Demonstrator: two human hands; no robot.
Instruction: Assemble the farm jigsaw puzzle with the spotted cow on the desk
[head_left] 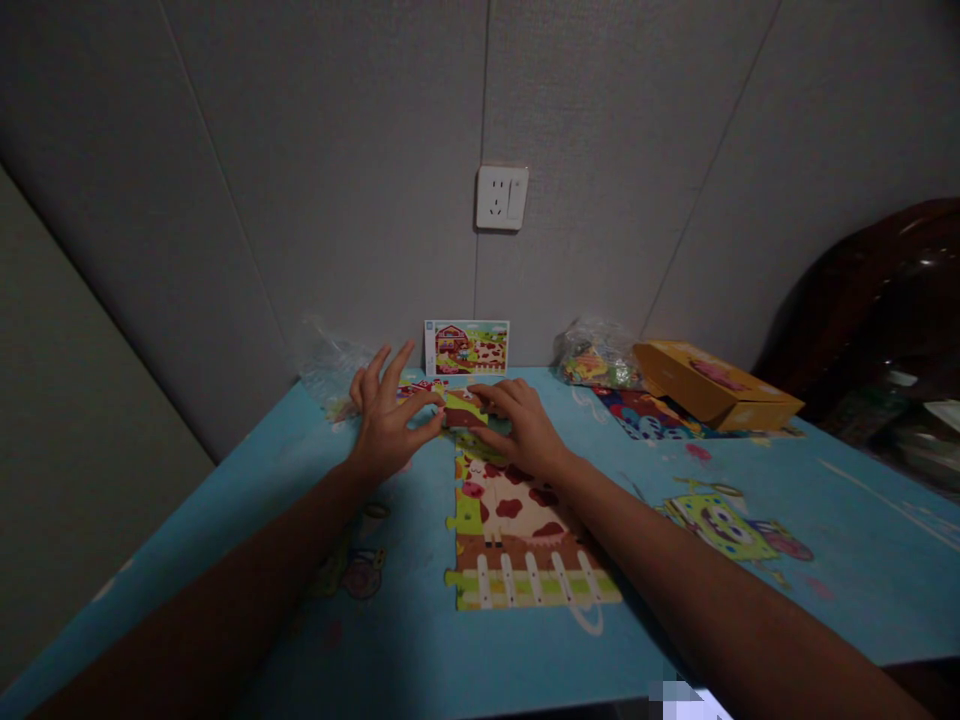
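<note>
A partly joined farm jigsaw [517, 530] with a cow and a white fence lies on the blue cartoon table cover [750, 600]. At its far end both hands meet on one puzzle piece [463, 408]. My left hand [386, 415] pinches the piece's left edge with thumb and forefinger, its other fingers spread upward. My right hand [521, 425] lies over the piece's right side, fingers curled down onto it. A few loose pieces [420, 388] lie just behind the hands.
A reference picture card [466, 347] leans on the wall under a socket [501, 197]. A clear bag of pieces [596, 358] and an orange box [712, 395] sit at back right, an empty clear bag [330, 365] at back left. A dark wooden chair [877, 300] stands right.
</note>
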